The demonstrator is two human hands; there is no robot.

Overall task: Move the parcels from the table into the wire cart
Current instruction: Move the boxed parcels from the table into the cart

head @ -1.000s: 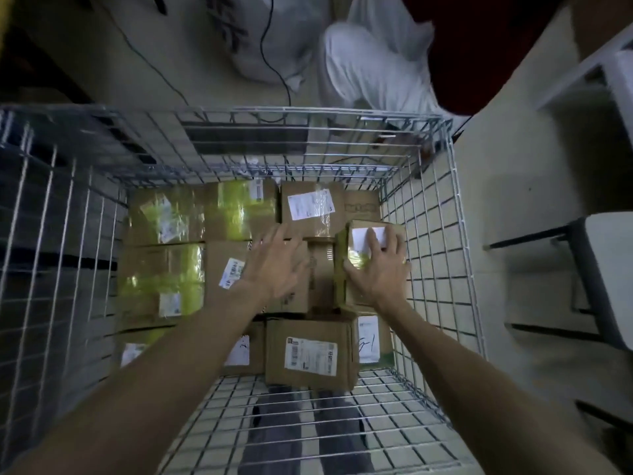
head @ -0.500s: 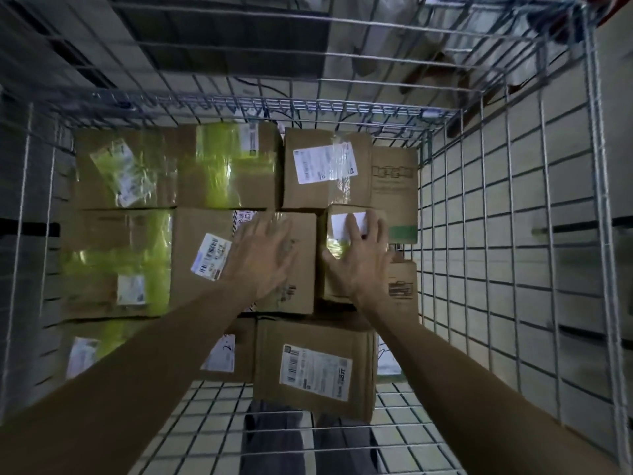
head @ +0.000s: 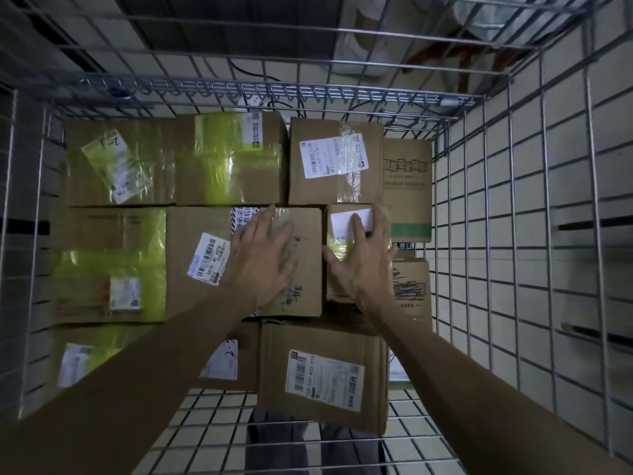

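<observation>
Head view: a labelled box (head: 322, 375) lies just nearer than the small box (head: 342, 222), all inside the wire cart (head: 513, 234). The right hand (head: 363, 269) rests on the small box, fingers spread, clasping nothing. The left hand (head: 263, 258) lies flat and released on the large box (head: 185, 234) touching the small box's left side. Just beyond the small box sits a taped box (head: 335, 159).

You count one wire cart (head: 513, 234), two hands, and eleven cardboard parcels (head: 335, 159) that show: one under your left hand (head: 263, 255), one under your right hand (head: 363, 265), nine around them.
</observation>
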